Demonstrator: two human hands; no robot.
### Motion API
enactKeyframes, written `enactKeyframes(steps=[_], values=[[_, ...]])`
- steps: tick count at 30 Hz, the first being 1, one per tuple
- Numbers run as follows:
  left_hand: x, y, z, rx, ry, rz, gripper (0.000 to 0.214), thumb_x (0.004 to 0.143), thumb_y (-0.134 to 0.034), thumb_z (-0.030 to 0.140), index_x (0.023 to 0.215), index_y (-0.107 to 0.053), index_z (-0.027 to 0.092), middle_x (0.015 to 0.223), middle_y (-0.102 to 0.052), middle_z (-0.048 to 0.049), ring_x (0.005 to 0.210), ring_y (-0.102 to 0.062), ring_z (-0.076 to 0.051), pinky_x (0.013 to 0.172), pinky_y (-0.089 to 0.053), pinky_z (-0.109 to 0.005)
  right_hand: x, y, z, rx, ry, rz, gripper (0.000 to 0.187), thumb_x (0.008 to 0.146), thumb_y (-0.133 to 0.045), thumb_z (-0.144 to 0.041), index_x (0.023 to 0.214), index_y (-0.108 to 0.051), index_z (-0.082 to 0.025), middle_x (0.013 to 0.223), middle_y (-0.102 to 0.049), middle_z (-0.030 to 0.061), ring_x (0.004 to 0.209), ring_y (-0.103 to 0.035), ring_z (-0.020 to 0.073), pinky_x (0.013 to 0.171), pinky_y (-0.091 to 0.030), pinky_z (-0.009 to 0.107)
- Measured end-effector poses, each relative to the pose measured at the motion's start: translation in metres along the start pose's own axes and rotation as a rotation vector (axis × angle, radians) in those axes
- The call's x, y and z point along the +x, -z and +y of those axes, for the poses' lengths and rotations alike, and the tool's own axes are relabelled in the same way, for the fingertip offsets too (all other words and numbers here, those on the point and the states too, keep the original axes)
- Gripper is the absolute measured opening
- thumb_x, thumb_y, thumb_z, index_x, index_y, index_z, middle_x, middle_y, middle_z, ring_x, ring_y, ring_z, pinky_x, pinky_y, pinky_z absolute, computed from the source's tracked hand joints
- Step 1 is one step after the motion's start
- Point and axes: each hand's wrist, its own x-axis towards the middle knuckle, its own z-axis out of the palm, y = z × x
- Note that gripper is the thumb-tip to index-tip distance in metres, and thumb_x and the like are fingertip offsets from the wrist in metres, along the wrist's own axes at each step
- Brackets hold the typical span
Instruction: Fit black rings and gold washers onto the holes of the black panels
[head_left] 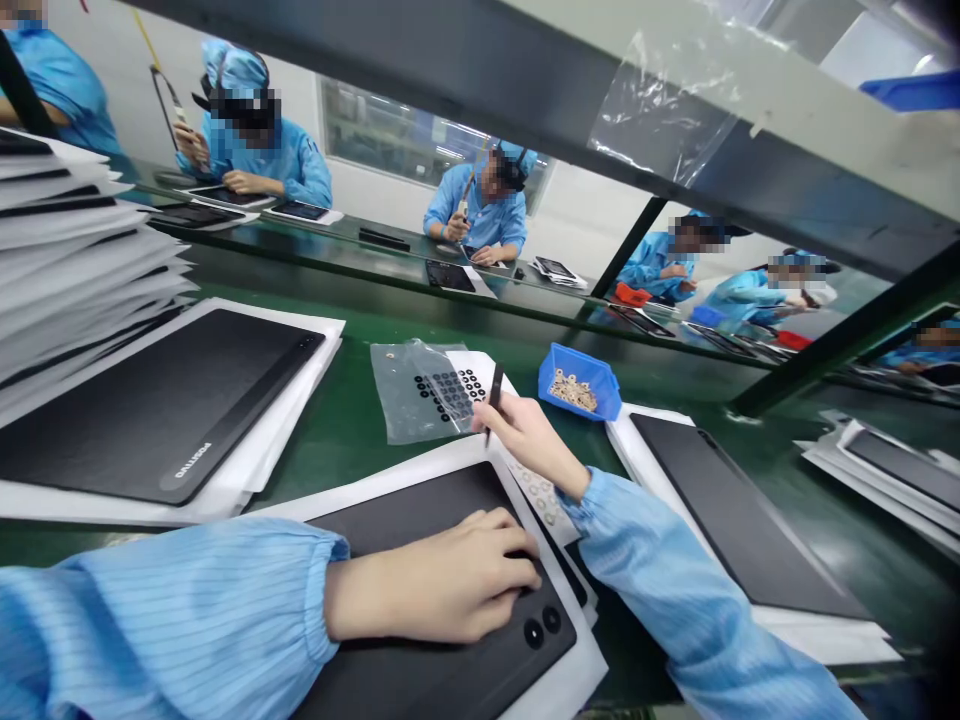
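My left hand (465, 580) lies palm down on the back of a dark grey tablet (427, 655), its fingers a little bent and apart. Two round black camera rings (543, 627) show beside my fingertips. Under the tablet is a white paper sheet (577, 690). Pinched in my right hand (529, 435) is a pair of black tweezers (495, 390), held nearly upright. Its tip is close to a sheet of small black rings (471, 385) that lies partly over a clear plastic bag (401, 400). Beneath my right wrist is a strip with pale rings (544, 495).
A blue bin (577, 385) holds small tan rings. More tablets lie on paper at left (150, 400) and right (735, 510). A tall stack of papers and dark panels (67, 260) stands far left. Several co-workers (480, 205) sit across the bench, below an overhead shelf (480, 70).
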Motion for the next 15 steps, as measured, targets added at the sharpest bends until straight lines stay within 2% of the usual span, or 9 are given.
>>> enactKeyframes(steps=[3,7,8,11,15], values=[[-0.002,0.004,-0.005,0.059,0.072,0.023,0.017,0.089,-0.051,0.013,0.101,-0.058,0.022,0.118,-0.058,-0.0030,0.102,-0.050,-0.020,0.093,-0.042,-0.031,-0.023,0.015,0.011,-0.186,-0.144,-0.045,0.023,0.088,-0.050,-0.027,0.068,-0.056,-0.018,0.065,-0.062,0.0015,0.062,-0.056,0.0152,0.062,-0.040,0.026],[-0.010,0.019,-0.036,0.157,0.379,0.157,0.008,0.091,-0.047,0.016,0.095,-0.054,0.017,0.101,-0.054,-0.0093,0.097,-0.048,-0.026,0.086,-0.042,-0.040,-0.038,0.017,0.028,-0.204,-0.298,-0.087,0.031,0.084,-0.053,-0.026,0.054,-0.048,-0.019,0.051,-0.055,0.0003,0.050,-0.050,0.0137,0.054,-0.035,0.026],[-0.012,0.024,-0.045,0.167,0.458,0.184,0.007,0.090,-0.050,0.020,0.095,-0.052,0.016,0.100,-0.053,-0.0097,0.096,-0.048,-0.027,0.085,-0.042,-0.041,-0.039,0.017,0.029,-0.186,-0.311,-0.126,0.033,0.083,-0.054,-0.028,0.053,-0.048,-0.018,0.049,-0.053,-0.0008,0.048,-0.048,0.0128,0.052,-0.035,0.025],[-0.017,0.036,-0.066,0.131,0.624,0.181,0.025,0.085,-0.059,0.038,0.095,-0.050,0.017,0.098,-0.052,-0.0079,0.094,-0.050,-0.027,0.081,-0.044,-0.040,-0.042,0.016,0.025,-0.126,-0.279,-0.257,0.030,0.081,-0.059,-0.033,0.056,-0.050,-0.018,0.049,-0.048,-0.0035,0.048,-0.044,0.0111,0.050,-0.032,0.024],[-0.018,0.043,-0.073,0.030,0.714,0.085,0.037,0.080,-0.060,0.054,0.084,-0.052,0.018,0.088,-0.053,-0.0045,0.082,-0.053,-0.023,0.072,-0.043,-0.033,-0.045,0.016,0.019,-0.054,-0.208,-0.330,0.023,0.080,-0.055,-0.031,0.062,-0.053,-0.017,0.053,-0.045,-0.0036,0.053,-0.042,0.0108,0.051,-0.031,0.023]])
